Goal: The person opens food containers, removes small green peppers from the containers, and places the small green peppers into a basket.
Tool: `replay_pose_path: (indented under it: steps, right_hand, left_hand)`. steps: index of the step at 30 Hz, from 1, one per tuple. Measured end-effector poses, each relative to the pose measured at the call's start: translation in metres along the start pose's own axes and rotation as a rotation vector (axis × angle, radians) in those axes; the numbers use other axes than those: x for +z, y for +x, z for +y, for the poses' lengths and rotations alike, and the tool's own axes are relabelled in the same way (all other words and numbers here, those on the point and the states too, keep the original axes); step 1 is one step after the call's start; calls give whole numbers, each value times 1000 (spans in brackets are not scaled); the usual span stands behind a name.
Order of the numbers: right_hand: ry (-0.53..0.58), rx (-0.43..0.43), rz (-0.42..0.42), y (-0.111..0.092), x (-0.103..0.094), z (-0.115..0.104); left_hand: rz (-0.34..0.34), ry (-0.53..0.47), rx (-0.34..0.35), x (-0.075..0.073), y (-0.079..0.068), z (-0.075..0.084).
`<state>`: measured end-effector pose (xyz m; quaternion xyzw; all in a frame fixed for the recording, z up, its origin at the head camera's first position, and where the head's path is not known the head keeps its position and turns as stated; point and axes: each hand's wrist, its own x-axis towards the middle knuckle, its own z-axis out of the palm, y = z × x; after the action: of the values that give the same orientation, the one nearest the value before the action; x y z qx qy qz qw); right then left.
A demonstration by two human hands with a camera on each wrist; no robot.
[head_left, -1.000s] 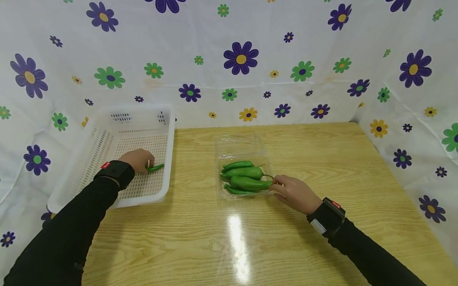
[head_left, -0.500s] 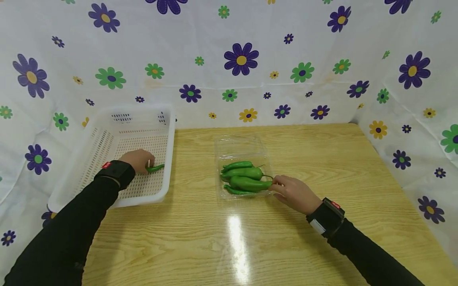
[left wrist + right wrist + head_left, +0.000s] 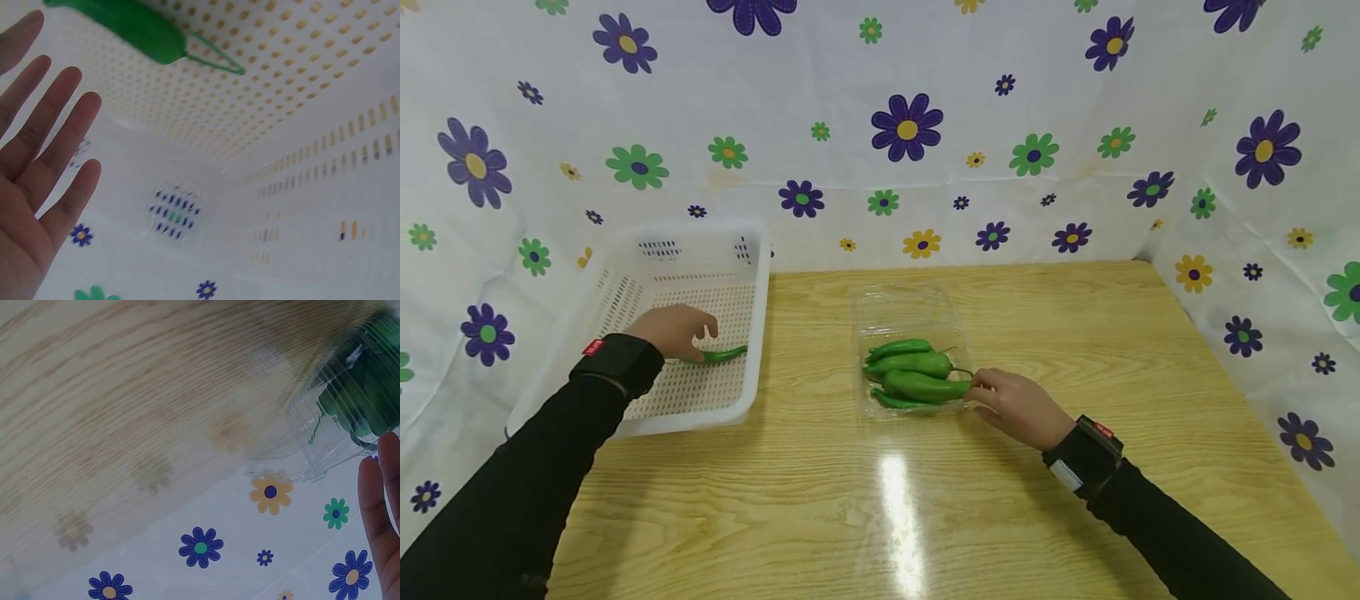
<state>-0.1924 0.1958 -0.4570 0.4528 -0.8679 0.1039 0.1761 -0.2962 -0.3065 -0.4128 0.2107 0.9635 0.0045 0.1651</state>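
Observation:
My left hand (image 3: pixel 672 330) is inside the white basket (image 3: pixel 758 321), its fingers spread and straight in the left wrist view. A green pepper (image 3: pixel 727 355) lies on the basket floor just below that hand, apart from the fingers in the left wrist view, stem (image 3: pixel 215 53) showing. My right hand (image 3: pixel 1018 407) holds the near right edge of a clear plastic box (image 3: pixel 901 307), with its fingertips at the rim; the thumb is out of the right wrist view. Several green peppers (image 3: pixel 919 385) lie side by side in the box.
The basket stands at the left on a wooden table (image 3: pixel 820 500), its holed walls rising around my left hand. The box's clear lid stretches behind the peppers. A white cloth (image 3: pixel 1037 67) with printed flowers hangs at the back and both sides.
My left hand has let go of the pepper in the basket and shifted slightly left, its fingers opening. The pepper now shows more of its length. My right hand has stayed at the box.

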Motion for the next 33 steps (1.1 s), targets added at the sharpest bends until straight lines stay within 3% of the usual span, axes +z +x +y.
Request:
replay_pose_path:
  steps: [11, 19, 27, 33]
  right_hand:
    - [13, -7, 16, -2, 0, 0]
    - [10, -16, 27, -3, 1, 2]
    - [13, -15, 16, -2, 0, 2]
    - [9, -13, 18, -2, 0, 1]
  left_hand:
    - [56, 19, -2, -33, -27, 35]
    - [182, 68, 107, -52, -42, 72]
    - [264, 51, 228, -65, -38, 123]
    - [253, 93, 313, -68, -21, 156]
